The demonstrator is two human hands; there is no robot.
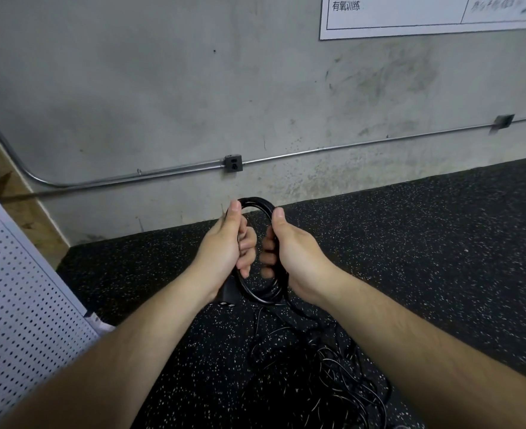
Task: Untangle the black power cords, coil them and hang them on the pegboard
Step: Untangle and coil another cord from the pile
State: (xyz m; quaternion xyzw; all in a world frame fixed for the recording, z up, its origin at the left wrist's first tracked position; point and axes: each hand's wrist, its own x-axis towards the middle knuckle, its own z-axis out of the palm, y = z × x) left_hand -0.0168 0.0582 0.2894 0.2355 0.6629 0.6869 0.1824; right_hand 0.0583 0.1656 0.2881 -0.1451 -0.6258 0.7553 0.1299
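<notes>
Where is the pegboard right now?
In the head view, the pegboard stands at the lower left edge, left of the left hand gripping the coiled cord.

One black power cord is wound into a small round coil of a few loops. It stands up on its edge, held up in the air. The left hand grips its left side and the right hand grips its right side. A black plug with shiny metal pins sticks out at the bottom left of the coil. The other cords lie in a messy black pile on the speckled floor, below the coil. The white pegboard, full of little holes, stands at the left.
</notes>
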